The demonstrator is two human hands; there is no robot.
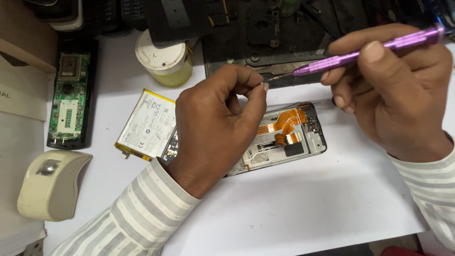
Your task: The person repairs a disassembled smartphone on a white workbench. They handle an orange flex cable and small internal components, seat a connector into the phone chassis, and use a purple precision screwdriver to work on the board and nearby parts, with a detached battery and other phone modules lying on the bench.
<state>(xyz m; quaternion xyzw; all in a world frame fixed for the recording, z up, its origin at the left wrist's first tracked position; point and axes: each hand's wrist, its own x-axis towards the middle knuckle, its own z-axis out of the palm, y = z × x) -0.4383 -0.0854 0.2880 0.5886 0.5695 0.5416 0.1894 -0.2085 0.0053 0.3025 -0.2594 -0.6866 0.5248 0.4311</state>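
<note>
I pinch a tiny screw [263, 84] between my left hand's [215, 125] fingers just above the opened phone [289, 137] on the desk [294, 208], while my right hand [393, 92], clenched around the purple screwdriver [365, 51], aims its tip at the screw to seat it.

A white label [148, 124] with dark print covers the yellow-edged flat battery left of centre. It is rectangular. A white printed sheet [10, 102] lies at the far left edge.

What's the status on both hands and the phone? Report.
Left hand pinching a tiny screw. Right hand gripping purple screwdriver. Opened phone beneath, battery beside it.
</note>
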